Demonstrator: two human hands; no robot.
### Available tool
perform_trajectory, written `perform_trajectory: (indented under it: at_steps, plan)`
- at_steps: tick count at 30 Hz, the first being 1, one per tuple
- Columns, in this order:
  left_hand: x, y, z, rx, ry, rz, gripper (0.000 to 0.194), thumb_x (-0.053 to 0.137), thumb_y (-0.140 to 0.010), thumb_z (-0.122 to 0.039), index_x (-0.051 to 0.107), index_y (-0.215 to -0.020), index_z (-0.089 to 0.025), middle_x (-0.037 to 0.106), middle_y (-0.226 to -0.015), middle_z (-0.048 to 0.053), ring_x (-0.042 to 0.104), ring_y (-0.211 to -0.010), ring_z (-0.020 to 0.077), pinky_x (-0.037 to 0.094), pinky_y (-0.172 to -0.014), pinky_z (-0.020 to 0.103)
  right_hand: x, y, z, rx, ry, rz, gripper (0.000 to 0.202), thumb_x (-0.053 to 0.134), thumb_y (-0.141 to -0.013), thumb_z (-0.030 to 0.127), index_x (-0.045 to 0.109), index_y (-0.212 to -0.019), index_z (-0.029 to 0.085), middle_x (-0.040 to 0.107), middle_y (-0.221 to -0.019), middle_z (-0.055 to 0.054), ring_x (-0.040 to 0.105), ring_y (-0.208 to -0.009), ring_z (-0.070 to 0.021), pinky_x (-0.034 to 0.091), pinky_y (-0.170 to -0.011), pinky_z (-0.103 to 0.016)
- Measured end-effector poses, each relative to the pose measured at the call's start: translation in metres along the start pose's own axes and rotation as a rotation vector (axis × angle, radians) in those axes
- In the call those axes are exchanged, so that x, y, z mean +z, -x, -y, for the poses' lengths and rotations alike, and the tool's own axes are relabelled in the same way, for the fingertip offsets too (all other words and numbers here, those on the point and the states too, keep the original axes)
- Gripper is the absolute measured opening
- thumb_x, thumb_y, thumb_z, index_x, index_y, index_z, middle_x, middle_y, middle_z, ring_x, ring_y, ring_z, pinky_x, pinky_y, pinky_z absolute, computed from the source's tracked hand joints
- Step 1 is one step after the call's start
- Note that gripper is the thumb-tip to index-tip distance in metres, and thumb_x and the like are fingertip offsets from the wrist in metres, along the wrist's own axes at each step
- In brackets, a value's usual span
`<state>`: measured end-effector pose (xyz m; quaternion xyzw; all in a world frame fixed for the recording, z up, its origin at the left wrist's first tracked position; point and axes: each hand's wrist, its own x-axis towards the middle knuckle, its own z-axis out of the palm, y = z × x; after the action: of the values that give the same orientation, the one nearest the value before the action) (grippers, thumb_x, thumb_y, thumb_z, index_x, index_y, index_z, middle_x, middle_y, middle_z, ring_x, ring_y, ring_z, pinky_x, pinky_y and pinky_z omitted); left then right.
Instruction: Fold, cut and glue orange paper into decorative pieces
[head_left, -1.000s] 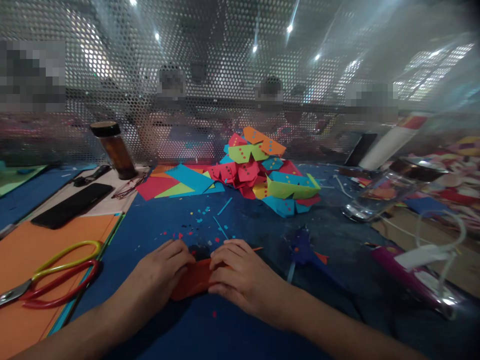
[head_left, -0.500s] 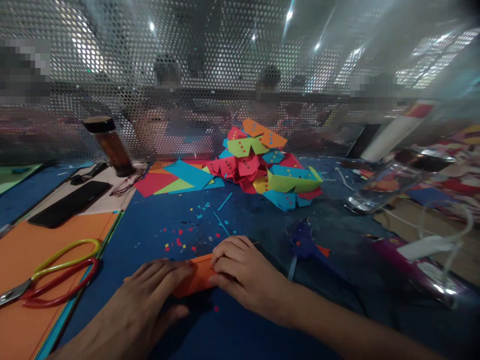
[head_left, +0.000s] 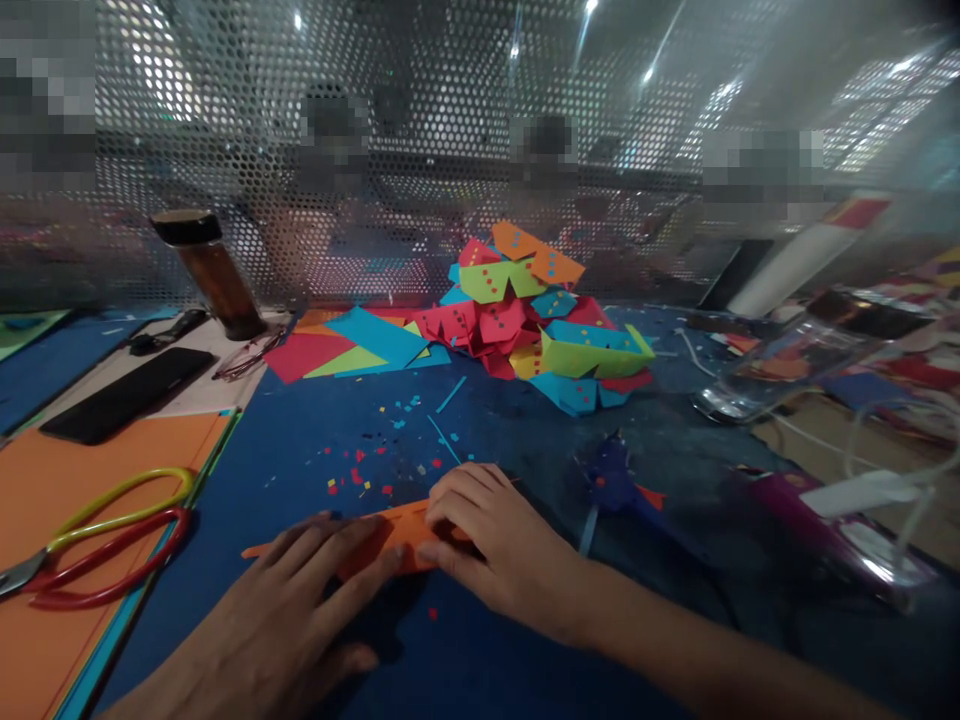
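Observation:
A folded strip of orange paper lies on the blue tabletop in front of me. Over its left part rests my left hand, fingers stretched out and the thumb spread apart. My right hand grips the right end, with its fingers curled and the thumb pressed near the lower edge. Both palms hide portions of the strip. Just beyond it are scattered tiny paper bits in red, blue and yellow. To the left, scissors with yellow and red handles lie on a stack of orange sheets.
Folded, punched coloured paper pieces are piled at the back, beside flat coloured sheets. Around me are a phone, a dark bottle, a clear bottle, a blue corded tool and a purple object.
My left index finger has moved right along the orange strip. The right hand keeps its grip in nearly the same place. The camera view has shifted slightly.

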<state>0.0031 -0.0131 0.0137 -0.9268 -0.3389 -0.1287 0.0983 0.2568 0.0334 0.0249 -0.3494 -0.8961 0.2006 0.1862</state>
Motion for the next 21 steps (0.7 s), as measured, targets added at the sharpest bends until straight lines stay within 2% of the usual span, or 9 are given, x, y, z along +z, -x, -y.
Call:
perform_trajectory:
  at_steps: [4,6,11,15,21]
  plan:
    - [0.0025,0.0010,0.0009,0.003,-0.009,0.007,0.049,0.043,-0.097,-0.056,0.055,-0.137,-0.029,0.070,-0.123,0.007,0.068,-0.099,0.0292,0.058,-0.074,0.039,-0.0031,0.0013,0.0007,-0.021,-0.018,-0.008,0.018,0.058,-0.097,0.031,0.057,-0.110,0.018,0.063,-0.108,-0.005,0.052,-0.105,-0.0213,0.035,-0.095,-0.039]
    - [0.0040,0.0020,0.0014,-0.002,-0.002,0.019,0.049,0.042,-0.097,-0.056,0.055,-0.137,-0.030,0.070,-0.123,0.008,0.067,-0.101,0.0297,0.058,-0.076,0.040,-0.0052,0.0018,0.0007,-0.068,0.013,0.005,0.018,0.055,-0.099,0.030,0.059,-0.113,0.019,0.063,-0.107,-0.005,0.052,-0.105,-0.0215,0.036,-0.095,-0.039]
    - [0.0040,0.0026,-0.0001,-0.008,0.015,0.048,0.050,0.043,-0.097,-0.055,0.052,-0.139,-0.030,0.067,-0.128,0.008,0.065,-0.105,0.0302,0.057,-0.079,0.042,-0.0054,0.0022,-0.0014,-0.190,0.098,0.001,0.021,0.049,-0.101,0.032,0.064,-0.109,0.020,0.063,-0.103,-0.005,0.052,-0.104,-0.0209,0.035,-0.098,-0.042]
    - [0.0034,0.0017,-0.0003,-0.009,0.015,0.033,0.048,0.042,-0.098,-0.055,0.053,-0.138,-0.031,0.066,-0.128,0.007,0.063,-0.106,0.0293,0.056,-0.082,0.042,-0.0036,0.0021,-0.0026,-0.200,0.134,0.014,0.022,0.049,-0.101,0.033,0.066,-0.106,0.021,0.064,-0.103,-0.005,0.052,-0.104,-0.0202,0.036,-0.099,-0.042]
    - [0.0061,0.0034,0.0007,0.000,0.009,0.042,0.049,0.050,-0.095,-0.054,0.053,-0.138,-0.031,0.065,-0.128,0.006,0.061,-0.109,0.0281,0.052,-0.090,0.042,-0.0038,0.0013,-0.0023,-0.205,0.151,0.023,0.021,0.050,-0.101,0.032,0.066,-0.104,0.019,0.063,-0.102,-0.006,0.053,-0.103,-0.0209,0.036,-0.099,-0.042]
